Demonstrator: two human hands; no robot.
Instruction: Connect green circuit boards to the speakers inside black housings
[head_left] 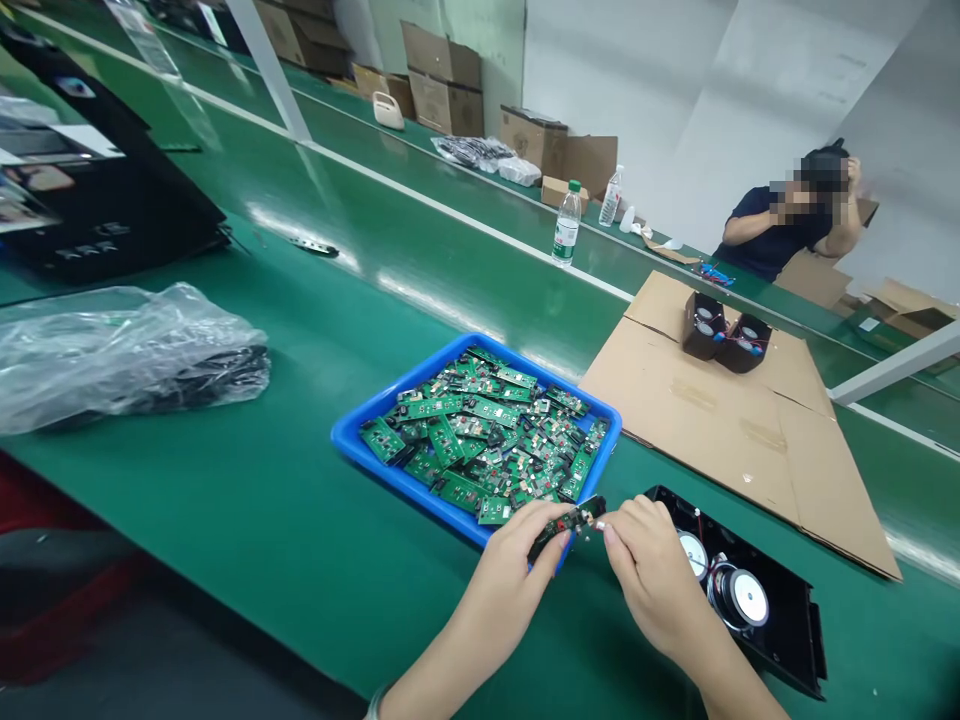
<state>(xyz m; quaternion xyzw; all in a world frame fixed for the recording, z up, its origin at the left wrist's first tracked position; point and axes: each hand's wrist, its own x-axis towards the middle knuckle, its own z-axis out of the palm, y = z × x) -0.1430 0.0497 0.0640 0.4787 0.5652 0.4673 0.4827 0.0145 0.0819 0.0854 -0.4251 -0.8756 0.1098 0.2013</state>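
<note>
My left hand [525, 555] grips a small green circuit board [564, 527] between thumb and fingers, over the near right corner of a blue tray [450, 520]. Several green circuit boards [487, 410] lie piled in that tray. My right hand [645, 560] is at the board's right end, its thumb and fingers pinched together; whatever is between them is too small to make out. Partly behind my right hand lies a black housing [787, 610] with round speakers [748, 598] in it.
Flattened cardboard [720, 430] at the right bears two black speaker boxes [724, 335]. A plastic bag [150, 360] lies left, below a black box [112, 220]. A bottle [567, 225] stands behind the tray. Across the line sits a person [772, 235].
</note>
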